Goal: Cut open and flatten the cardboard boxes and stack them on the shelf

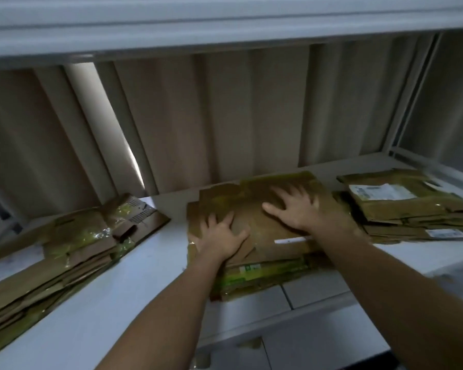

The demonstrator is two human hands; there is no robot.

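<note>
The flattened box (265,231) sits on top of the middle stack (273,271) on the white shelf (134,284). You've got your left hand (221,237) and right hand (294,206) flat on it, fingers spread. More cardboard piles sit left (64,249) and right (409,206).

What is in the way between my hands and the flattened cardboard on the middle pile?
Nothing visible. The left hand and right hand both press flat on the top brown flattened cardboard box of the middle pile on the white shelf.

storage room — white metal shelf (134,284), flattened cardboard stacks (401,206)
</note>
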